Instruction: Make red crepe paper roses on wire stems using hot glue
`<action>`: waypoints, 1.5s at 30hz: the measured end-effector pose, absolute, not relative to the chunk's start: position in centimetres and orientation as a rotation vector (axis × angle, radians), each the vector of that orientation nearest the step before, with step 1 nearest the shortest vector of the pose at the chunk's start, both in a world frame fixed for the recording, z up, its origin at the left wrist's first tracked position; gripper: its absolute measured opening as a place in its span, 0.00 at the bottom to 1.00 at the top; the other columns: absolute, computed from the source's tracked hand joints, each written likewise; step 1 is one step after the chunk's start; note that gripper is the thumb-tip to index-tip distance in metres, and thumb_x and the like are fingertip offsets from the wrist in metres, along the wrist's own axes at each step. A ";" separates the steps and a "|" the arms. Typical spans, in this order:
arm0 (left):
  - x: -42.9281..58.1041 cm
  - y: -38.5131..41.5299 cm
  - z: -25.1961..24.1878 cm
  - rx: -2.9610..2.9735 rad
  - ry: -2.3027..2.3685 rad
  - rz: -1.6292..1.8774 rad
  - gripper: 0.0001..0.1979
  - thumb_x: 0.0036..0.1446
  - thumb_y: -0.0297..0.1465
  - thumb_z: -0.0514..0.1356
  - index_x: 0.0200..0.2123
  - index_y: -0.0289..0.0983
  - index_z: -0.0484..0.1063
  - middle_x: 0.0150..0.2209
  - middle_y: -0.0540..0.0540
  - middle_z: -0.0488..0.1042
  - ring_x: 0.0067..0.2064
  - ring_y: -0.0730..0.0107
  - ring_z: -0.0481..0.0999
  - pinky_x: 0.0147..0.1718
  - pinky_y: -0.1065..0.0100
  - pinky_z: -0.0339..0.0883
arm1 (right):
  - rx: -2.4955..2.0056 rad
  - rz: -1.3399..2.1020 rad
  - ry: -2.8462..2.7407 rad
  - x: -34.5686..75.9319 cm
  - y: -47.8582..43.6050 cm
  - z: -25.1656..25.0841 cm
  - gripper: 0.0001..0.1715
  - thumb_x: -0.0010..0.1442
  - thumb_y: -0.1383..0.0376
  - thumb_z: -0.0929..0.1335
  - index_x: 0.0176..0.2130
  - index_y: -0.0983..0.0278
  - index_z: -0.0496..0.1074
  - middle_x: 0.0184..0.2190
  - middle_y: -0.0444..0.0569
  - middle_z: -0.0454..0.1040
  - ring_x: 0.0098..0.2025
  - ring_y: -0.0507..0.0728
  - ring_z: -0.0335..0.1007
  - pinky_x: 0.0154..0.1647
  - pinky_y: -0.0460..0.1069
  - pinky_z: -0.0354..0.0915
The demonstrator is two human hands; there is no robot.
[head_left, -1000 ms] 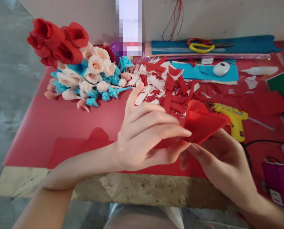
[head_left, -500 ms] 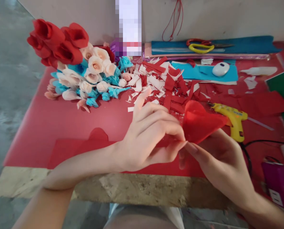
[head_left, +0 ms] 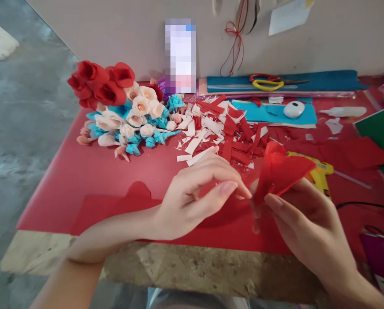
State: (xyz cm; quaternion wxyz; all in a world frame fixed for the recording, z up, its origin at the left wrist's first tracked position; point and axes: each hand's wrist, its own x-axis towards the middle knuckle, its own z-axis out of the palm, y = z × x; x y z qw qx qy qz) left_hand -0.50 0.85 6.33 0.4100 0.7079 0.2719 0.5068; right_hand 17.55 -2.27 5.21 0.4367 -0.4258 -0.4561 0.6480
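My right hand (head_left: 311,231) pinches a red paper flower (head_left: 280,171) near its narrow lower end, with the thumb in front and the other fingers behind. The flower's petals flare up and to the right. Just left of it is my left hand (head_left: 198,197), its thumb apart from the bent fingers and nothing seen between them. The left fingertips come close to the flower's lower left side; whether they touch it I cannot tell. Under the hands lies a sheet of red paper (head_left: 108,210) with a rounded tab.
Finished paper flowers (head_left: 137,116) lie at the back left. Paper scraps (head_left: 211,128) are heaped mid-table. A yellow glue gun (head_left: 322,174) sits partly behind the flower. Scissors (head_left: 269,83) rest on blue paper at the back. A blurred upright screen (head_left: 181,56) stands by the wall.
My left thumb and fingers have come apart and drawn back left from the flower's base. The right hand still holds the flower, shifted slightly right. The camera view has tilted up.
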 end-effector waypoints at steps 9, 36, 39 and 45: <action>-0.5 0.7 6.2 1.716 0.643 1.336 0.05 0.47 0.19 0.55 0.25 0.33 0.68 0.22 0.47 0.69 0.29 0.71 0.68 0.36 0.61 0.65 | -1.062 1.613 -1.164 17.5 -2.2 5.4 0.08 0.58 0.69 0.64 0.39 0.58 0.67 0.26 0.40 0.67 0.23 0.47 0.65 0.25 0.43 0.64; -0.3 0.7 6.0 1.629 0.635 1.434 0.05 0.44 0.21 0.57 0.23 0.33 0.64 0.21 0.48 0.65 0.26 0.73 0.66 0.33 0.62 0.61 | -1.077 1.609 -1.188 17.7 -2.0 5.4 0.07 0.58 0.68 0.63 0.39 0.59 0.66 0.25 0.42 0.67 0.23 0.49 0.64 0.26 0.45 0.64; -0.4 0.6 5.9 1.620 0.649 1.447 0.05 0.44 0.21 0.59 0.23 0.33 0.64 0.22 0.49 0.64 0.27 0.74 0.66 0.35 0.62 0.61 | -1.083 1.613 -1.191 17.6 -2.0 5.4 0.07 0.59 0.68 0.63 0.40 0.59 0.66 0.24 0.41 0.66 0.23 0.48 0.64 0.26 0.45 0.64; -0.6 0.6 5.7 1.653 0.666 1.451 0.07 0.43 0.20 0.61 0.27 0.34 0.66 0.24 0.51 0.65 0.29 0.75 0.66 0.39 0.62 0.62 | -1.095 1.580 -1.201 17.7 -2.0 5.1 0.07 0.57 0.65 0.64 0.40 0.58 0.66 0.24 0.41 0.67 0.23 0.49 0.65 0.24 0.45 0.64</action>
